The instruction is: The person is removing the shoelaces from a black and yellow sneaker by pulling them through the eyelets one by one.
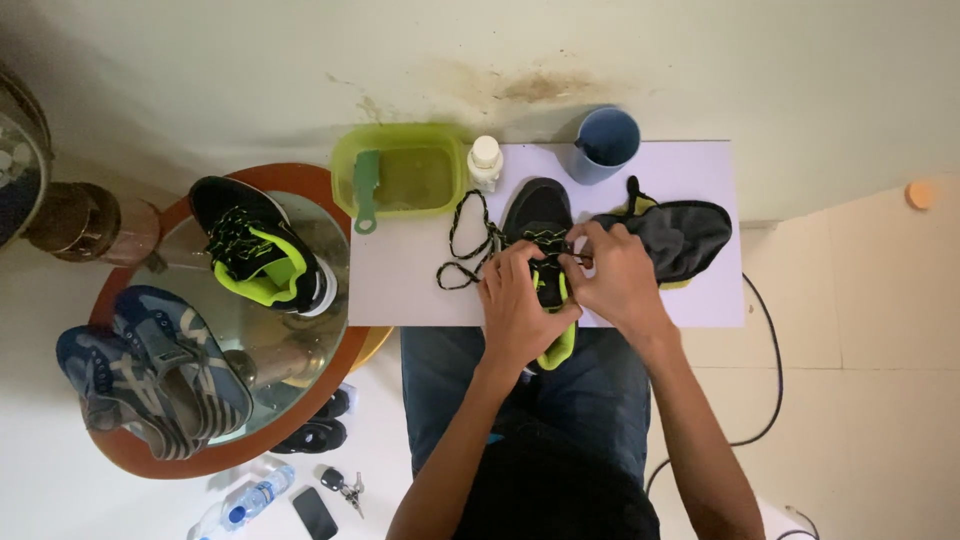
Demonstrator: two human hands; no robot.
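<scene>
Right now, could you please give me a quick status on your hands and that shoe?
Left hand and right hand both on black-and-green shoe, pinching its lace. Shoe lies on white board. Grey insole beside right hand, nothing blocking.

Black shoe [540, 225] under both hands: matt mesh-like cloth w/ neon-yellow lining; its lace [462, 245] is woven cord, black w/ yellow flecks. Grey insole [680, 238] at the white board's [400, 280] right edge looks like soft matt fabric. Board itself smooth, matt, prob. laminate or paper, hard to tell. Green tub [400, 175] at its back-left corner: translucent glossy plastic. Blue cup [603, 143]: matt plastic. Round side table [240, 320]: glossy glass top, reflective, w/ orange-brown rim.
</scene>
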